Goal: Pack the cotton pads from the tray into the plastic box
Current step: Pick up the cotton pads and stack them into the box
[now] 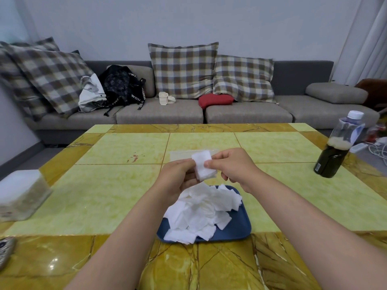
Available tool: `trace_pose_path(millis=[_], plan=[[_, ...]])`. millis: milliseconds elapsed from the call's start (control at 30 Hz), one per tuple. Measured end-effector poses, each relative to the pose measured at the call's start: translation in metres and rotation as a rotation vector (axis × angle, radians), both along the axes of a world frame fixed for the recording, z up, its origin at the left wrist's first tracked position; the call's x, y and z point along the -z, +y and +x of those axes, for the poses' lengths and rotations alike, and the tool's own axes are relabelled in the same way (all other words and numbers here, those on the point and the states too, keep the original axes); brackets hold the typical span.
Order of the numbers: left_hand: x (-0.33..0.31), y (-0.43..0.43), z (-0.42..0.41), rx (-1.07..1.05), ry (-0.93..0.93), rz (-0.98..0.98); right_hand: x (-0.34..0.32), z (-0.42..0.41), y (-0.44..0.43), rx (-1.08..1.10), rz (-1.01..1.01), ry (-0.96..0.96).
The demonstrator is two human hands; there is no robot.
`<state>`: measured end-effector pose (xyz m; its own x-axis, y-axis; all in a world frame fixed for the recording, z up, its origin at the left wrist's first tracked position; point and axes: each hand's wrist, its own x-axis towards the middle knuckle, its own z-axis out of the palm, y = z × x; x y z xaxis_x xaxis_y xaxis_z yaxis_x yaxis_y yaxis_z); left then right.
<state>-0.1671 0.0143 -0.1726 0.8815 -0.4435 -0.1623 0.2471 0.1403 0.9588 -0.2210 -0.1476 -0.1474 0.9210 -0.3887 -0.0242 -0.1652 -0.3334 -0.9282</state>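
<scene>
Cotton pads (203,165) stack pinched between left hand (178,178) and right hand (231,164), above tray (236,229).

head cam | faces forward-down | close above table (104,195) | sofa (159,114) beyond

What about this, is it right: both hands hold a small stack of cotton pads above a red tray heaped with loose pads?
Not quite: the tray is blue, not red. The head view shows the left hand and right hand holding the small stack of cotton pads above the blue tray heaped with loose pads.
</scene>
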Motion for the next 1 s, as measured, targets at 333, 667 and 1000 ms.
trace_pose_path(millis=[333,667,1000], plan=[[-0.001,0.013,0.014,-0.04,-0.06,0.085,0.003,0.024,0.006,-0.105,0.057,0.126],[-0.002,0.001,0.079,-0.125,-0.153,0.125,-0.006,0.087,-0.01,-0.11,0.077,0.074],[0.041,0.003,0.136,-0.173,-0.451,0.747,0.033,0.144,-0.023,0.065,-0.308,-0.105]])
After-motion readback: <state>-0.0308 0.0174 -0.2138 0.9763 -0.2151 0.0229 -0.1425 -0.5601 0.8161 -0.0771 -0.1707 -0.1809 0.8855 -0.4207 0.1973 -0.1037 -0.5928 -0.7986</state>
